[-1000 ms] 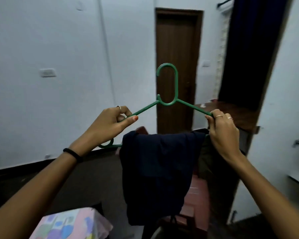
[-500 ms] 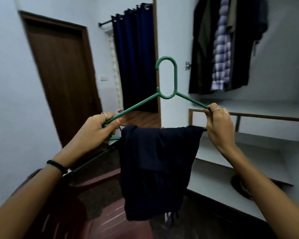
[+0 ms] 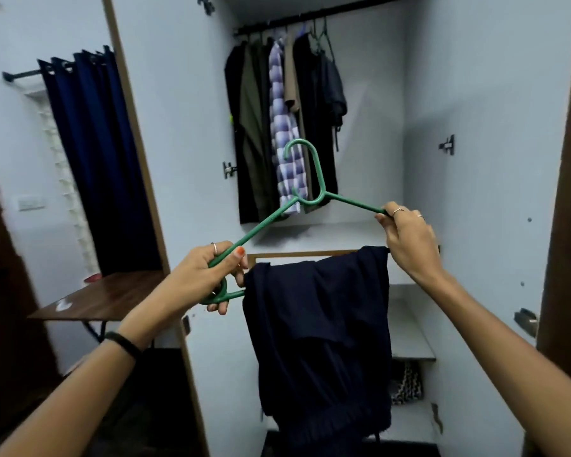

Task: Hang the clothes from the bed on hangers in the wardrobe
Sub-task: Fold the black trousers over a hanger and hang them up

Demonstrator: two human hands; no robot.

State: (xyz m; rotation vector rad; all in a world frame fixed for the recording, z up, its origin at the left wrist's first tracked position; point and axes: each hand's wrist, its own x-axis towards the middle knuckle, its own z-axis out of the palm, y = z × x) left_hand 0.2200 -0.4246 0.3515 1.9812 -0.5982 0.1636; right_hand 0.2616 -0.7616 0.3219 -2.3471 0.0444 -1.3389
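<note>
while my left hand [image 3: 208, 275] and right hand [image 3: 406, 239] grip the tilted green hanger [image 3: 320, 192] before the wardrobe rail [image 3: 343, 9], i judge its draped navy garment [image 3: 320, 341] could slide off leftward.

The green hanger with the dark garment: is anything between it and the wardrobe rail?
Nothing visible blocks it. The green hanger is held below the rail, whose right part is bare; the hung clothes crowd only the left part.
</note>
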